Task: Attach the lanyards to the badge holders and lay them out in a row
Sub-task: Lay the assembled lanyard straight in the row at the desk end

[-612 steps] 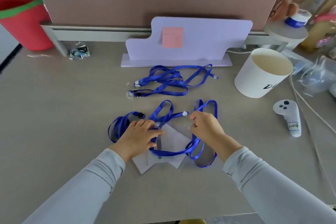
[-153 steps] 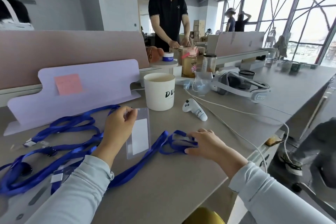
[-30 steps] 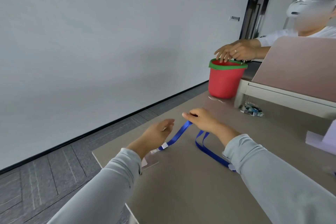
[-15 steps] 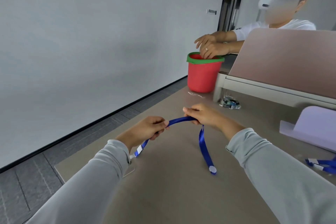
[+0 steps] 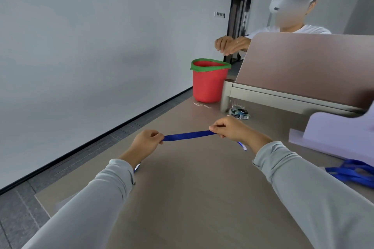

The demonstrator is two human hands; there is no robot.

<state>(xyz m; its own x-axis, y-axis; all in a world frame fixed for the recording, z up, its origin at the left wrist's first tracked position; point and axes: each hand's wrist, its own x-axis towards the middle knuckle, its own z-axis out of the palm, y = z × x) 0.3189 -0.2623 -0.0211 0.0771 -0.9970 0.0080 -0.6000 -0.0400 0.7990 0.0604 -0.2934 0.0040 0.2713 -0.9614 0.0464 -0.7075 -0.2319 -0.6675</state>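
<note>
A blue lanyard (image 5: 187, 135) is stretched almost straight between my two hands above the left end of the desk (image 5: 192, 198). My left hand (image 5: 146, 142) pinches one end of the visible stretch, my right hand (image 5: 229, 128) pinches the other. The strap's ends hang behind each wrist, one white tip showing under my left wrist, another by my right forearm. A clear badge holder (image 5: 62, 201) lies faintly visible near the desk's left corner, mostly hidden by my left sleeve. More blue lanyards (image 5: 352, 173) lie bunched at the right edge.
A red bucket (image 5: 209, 81) with a green rim stands at the far end. A pink partition (image 5: 311, 64) and lilac stand (image 5: 342, 137) line the right. A small wrapped packet (image 5: 239, 111) lies by the partition foot. Another person sits behind the partition, hands above the bucket. The desk edge drops to floor at left.
My hands have moved apart and pulled the lanyard from an arched loop into a taut, nearly straight band. The dangling end went behind my right forearm. The other person's hands lifted off the bucket.
</note>
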